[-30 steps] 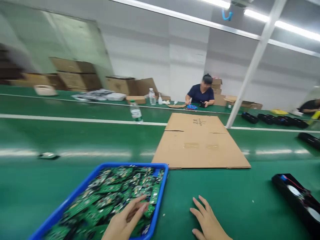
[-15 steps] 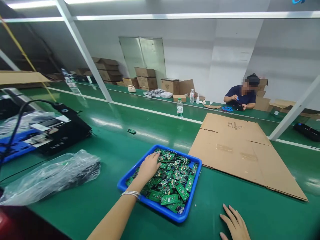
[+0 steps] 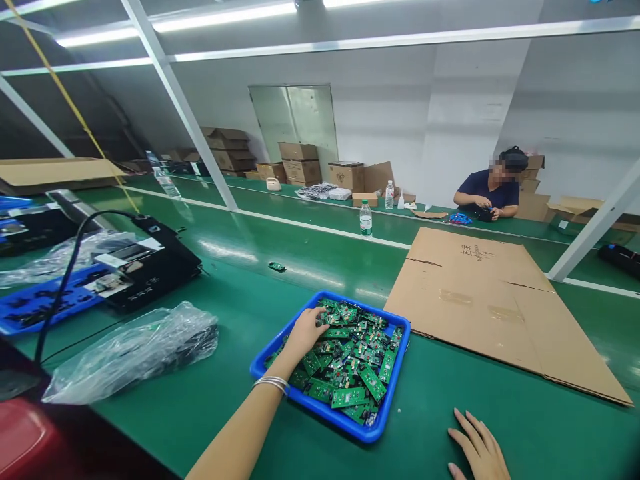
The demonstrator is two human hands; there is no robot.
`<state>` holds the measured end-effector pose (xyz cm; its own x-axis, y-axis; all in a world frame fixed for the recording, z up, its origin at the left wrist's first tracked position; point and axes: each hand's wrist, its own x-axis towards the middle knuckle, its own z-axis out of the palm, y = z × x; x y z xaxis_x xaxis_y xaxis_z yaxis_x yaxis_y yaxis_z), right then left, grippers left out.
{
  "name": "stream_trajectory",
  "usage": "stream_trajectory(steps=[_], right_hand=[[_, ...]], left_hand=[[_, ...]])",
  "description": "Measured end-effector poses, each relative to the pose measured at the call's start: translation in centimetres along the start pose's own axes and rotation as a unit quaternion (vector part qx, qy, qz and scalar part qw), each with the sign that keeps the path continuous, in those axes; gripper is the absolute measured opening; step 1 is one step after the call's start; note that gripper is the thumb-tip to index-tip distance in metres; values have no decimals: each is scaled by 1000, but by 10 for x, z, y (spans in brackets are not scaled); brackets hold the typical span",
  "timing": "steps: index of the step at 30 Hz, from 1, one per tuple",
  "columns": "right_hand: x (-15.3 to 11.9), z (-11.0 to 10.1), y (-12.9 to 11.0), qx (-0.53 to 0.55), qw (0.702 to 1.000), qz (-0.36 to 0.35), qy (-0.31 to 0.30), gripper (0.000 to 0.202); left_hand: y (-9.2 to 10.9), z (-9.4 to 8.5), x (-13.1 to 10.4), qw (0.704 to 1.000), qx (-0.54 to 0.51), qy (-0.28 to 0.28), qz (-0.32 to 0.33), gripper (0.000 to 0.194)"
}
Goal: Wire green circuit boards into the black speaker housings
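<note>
Head view: your left hand (image 3: 305, 331), at lower centre of the frame, reaches into the blue plastic tray (image 3: 393, 390) of green circuit boards (image 3: 350, 363); whether its fingers grip one cannot be told. Your right hand (image 3: 480, 450), lower right, lies flat and open on the green table (image 3: 225, 307).
</note>
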<state>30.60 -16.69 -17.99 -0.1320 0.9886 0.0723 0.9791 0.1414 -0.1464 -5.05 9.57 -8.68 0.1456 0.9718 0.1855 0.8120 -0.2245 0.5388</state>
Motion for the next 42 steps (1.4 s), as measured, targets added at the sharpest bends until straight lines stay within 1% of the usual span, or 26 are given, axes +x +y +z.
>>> stream_trajectory(steps=[3, 5, 8, 10, 12, 13, 15, 17, 18, 19, 21, 22, 23, 24, 26, 27, 28, 29, 31, 33, 34, 36, 38, 39, 40, 42], right_hand=[[0, -8, -6, -18, 1000, -4, 8, 39], [0, -12, -10, -24, 1000, -6, 8, 41], [0, -13, -11, -16, 1000, 0, 7, 41], [0, -12, -11, 5, 1000, 8, 4, 42], [1, -15, -12, 43, 999, 20, -1, 41], [1, -20, -13, 69, 997, 27, -3, 40], [3, -35, -18, 148, 988, 37, -15, 37], [7, -58, -27, 256, 965, 47, -35, 33], [9, -70, -34, 313, 947, 52, -43, 32], [12, -82, -41, 365, 928, 60, -43, 32], [20, -102, -56, 454, 888, 68, -20, 34], [24, -109, -64, 498, 864, 69, -3, 37], [29, -115, -71, 546, 835, 68, 11, 41], [33, -118, -78, 594, 802, 68, 23, 46], [40, -122, -87, 675, 733, 77, 32, 50], [43, -123, -90, 701, 707, 85, 31, 49], [45, -123, -92, 717, 690, 96, 28, 46], [46, -124, -93, 724, 681, 107, 23, 44], [46, -124, -93, 729, 674, 122, 5, 44], [45, -122, -93, 740, 660, 128, -26, 48], [44, -119, -93, 749, 648, 130, -47, 50], [41, -113, -95, 774, 612, 134, -90, 54], [38, -107, -98, 792, 579, 140, -132, 59], [36, -105, -100, 797, 567, 144, -152, 61], [35, -103, -101, 799, 558, 146, -169, 62], [32, -101, -103, 799, 553, 142, -188, 63]], left_hand=[[0, -2, 0, 997, -66, -9, -38, 21], [2, -4, -3, 991, -118, 0, -61, 21], [10, -13, -13, 973, -218, 22, -79, 30], [19, -20, -25, 950, -301, 28, -77, 40], [31, -26, -41, 918, -389, 26, -73, 48], [38, -26, -51, 899, -432, 22, -72, 50], [54, -23, -72, 861, -504, 7, -74, 53], [71, -14, -95, 814, -574, -26, -86, 56], [81, -8, -106, 774, -623, -55, -100, 56], [91, -2, -116, 710, -687, -92, -124, 54], [111, 9, -133, 589, -776, -161, -160, 48], [121, 13, -139, 543, -800, -189, -169, 46], [131, 17, -145, 521, -810, -211, -169, 44], [139, 19, -149, 513, -811, -230, -165, 42], [153, 20, -156, 518, -798, -265, -156, 39], [158, 20, -159, 527, -787, -281, -153, 37], [162, 19, -162, 535, -778, -293, -152, 36], [164, 19, -164, 540, -770, -302, -152, 35], [167, 18, -168, 554, -760, -305, -152, 34], [170, 17, -170, 582, -743, -298, -144, 33], [171, 16, -170, 610, -726, -288, -133, 33], [173, 16, -168, 673, -687, -254, -102, 36], [175, 17, -166, 721, -654, -214, -81, 37], [176, 18, -165, 734, -644, -198, -78, 36], [176, 18, -165, 741, -639, -188, -79, 34], [177, 18, -165, 748, -635, -176, -84, 33]])
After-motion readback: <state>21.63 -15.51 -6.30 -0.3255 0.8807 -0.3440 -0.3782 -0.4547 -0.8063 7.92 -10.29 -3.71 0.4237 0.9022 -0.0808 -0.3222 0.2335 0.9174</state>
